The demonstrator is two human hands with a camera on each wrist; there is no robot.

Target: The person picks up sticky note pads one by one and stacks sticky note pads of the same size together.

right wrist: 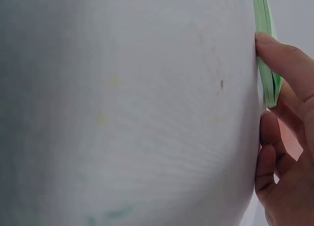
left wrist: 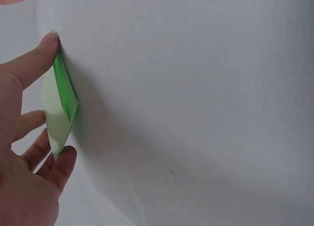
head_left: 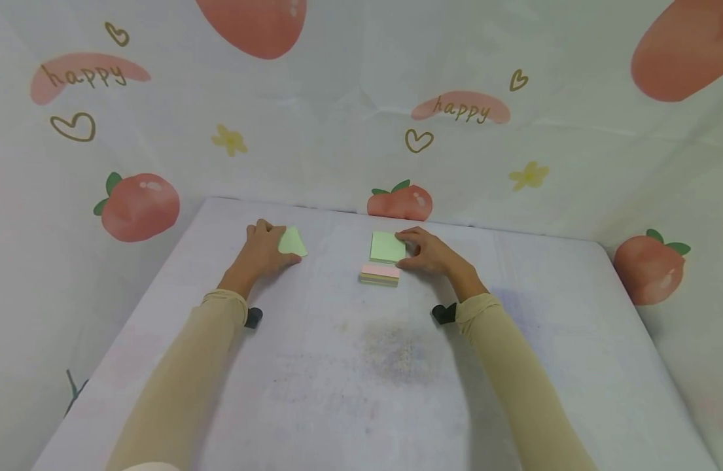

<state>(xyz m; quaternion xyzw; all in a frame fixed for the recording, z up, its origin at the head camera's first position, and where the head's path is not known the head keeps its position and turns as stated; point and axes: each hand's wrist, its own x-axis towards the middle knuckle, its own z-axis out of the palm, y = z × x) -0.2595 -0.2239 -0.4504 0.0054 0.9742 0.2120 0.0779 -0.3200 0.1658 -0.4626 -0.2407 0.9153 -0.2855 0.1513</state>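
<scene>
At the far left of the table, my left hand [head_left: 264,248] holds a light green folded paper [head_left: 292,242] between thumb and fingers, by opposite edges. The left wrist view shows the folded paper [left wrist: 60,106] slightly parted, with a brighter green inside. My right hand [head_left: 428,252] grips a small stack of light green paper squares [head_left: 387,247] at its right side. From the right wrist, the thumb lies on the near edge of the green stack [right wrist: 267,84], its layers visible, while the fingers curl behind it.
Just in front of the green stack lies a multicoloured paper stack [head_left: 380,275] with pink on top. The white table [head_left: 337,379] has a greyish stain and meets a fruit-patterned cloth [head_left: 337,131] at the back. A dark wrist piece [head_left: 445,313] shows by the right cuff.
</scene>
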